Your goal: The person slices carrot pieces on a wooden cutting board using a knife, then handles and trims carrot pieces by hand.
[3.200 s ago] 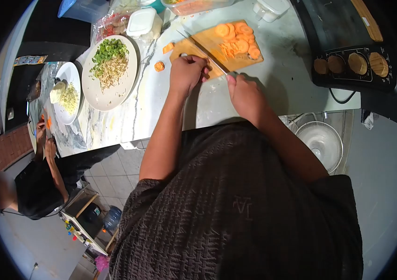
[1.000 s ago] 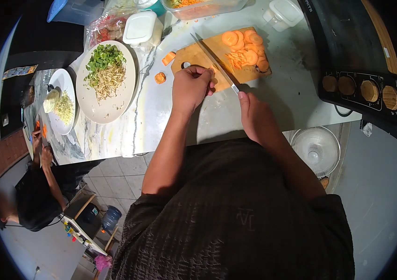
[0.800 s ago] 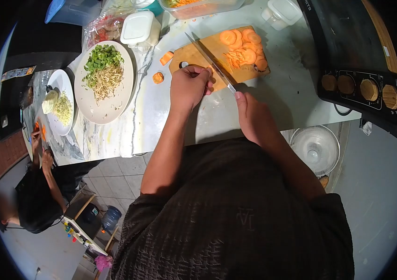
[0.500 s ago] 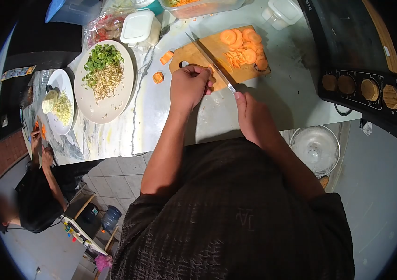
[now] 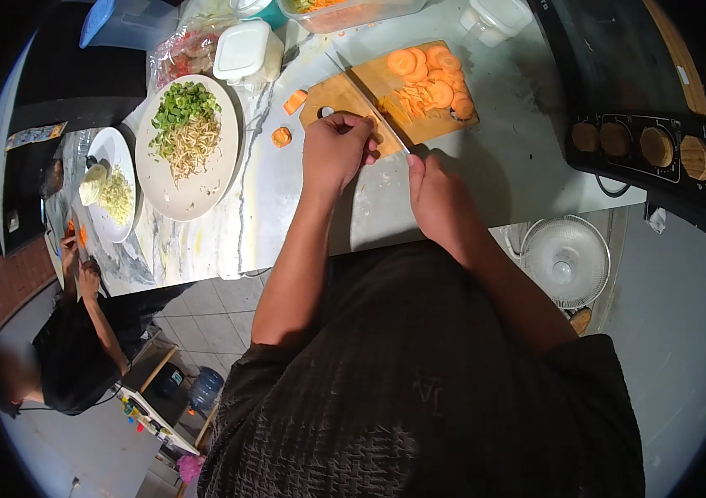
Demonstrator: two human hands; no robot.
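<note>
A wooden cutting board (image 5: 415, 139) lies on the marble counter in front of me. My right hand (image 5: 442, 197) is closed round the handle of a long knife (image 5: 363, 90), whose blade slants across the board towards the far left. My left hand (image 5: 336, 156) rests at the board's near left, fingers curled on a carrot piece beside the blade. The fingers hide most of that piece. Round carrot slices (image 5: 419, 62) and thin carrot strips (image 5: 412, 101) lie at the board's far right. Left of the board sit two carrot chunks, an upper one (image 5: 295, 101) and a lower one (image 5: 282, 137).
An oval plate (image 5: 191, 195) of greens and bean sprouts stands to the left, with a smaller white plate (image 5: 116, 228) beyond. Lidded tubs (image 5: 245, 50) line the back. An appliance with knobs (image 5: 643, 153) stands right. Another person's hands (image 5: 87, 278) work at far left.
My right hand and the knife have shifted a little left, bringing the blade closer to my left fingers. My left hand has stayed nearly in place.
</note>
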